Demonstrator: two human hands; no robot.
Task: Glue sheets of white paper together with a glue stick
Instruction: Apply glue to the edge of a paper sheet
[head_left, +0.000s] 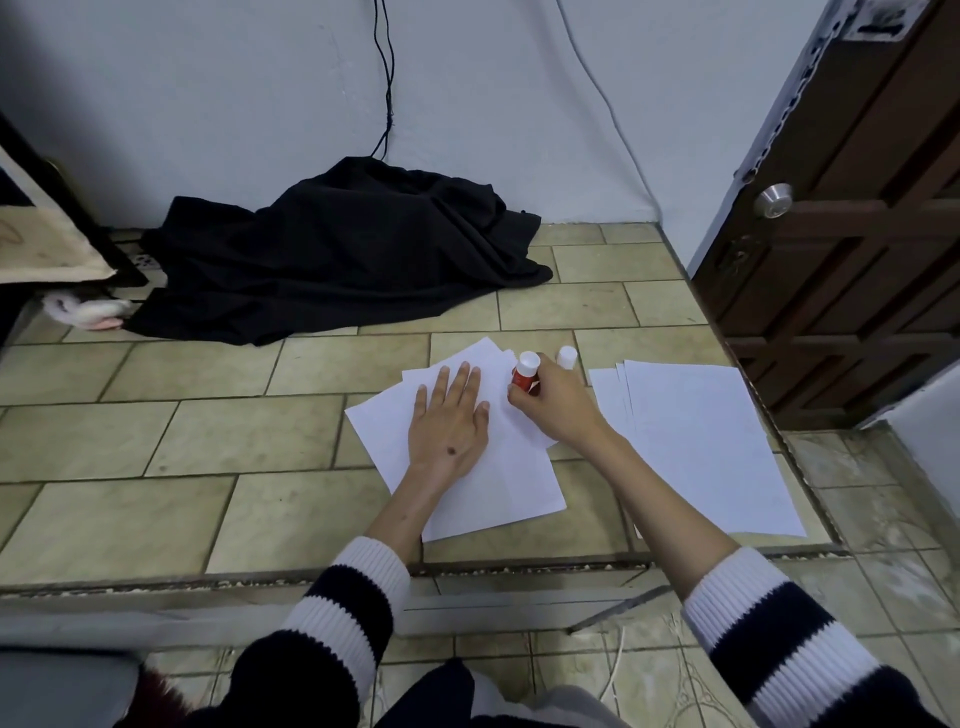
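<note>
Gluing paper on a tiled floor.
The left hand (448, 423) lies flat, fingers spread, on the overlapped sheets (483, 467). The right hand (553, 410) has its grip clamped on the red glue stick (525, 375) at the sheets' far edge; a spare stack (696, 441) lies just beside, to the right.

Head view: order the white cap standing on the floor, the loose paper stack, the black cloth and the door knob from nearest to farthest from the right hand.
From the right hand:
1. white cap, just beyond it.
2. loose paper stack, to its right.
3. black cloth, far left by the wall.
4. door knob, up on the right.
</note>
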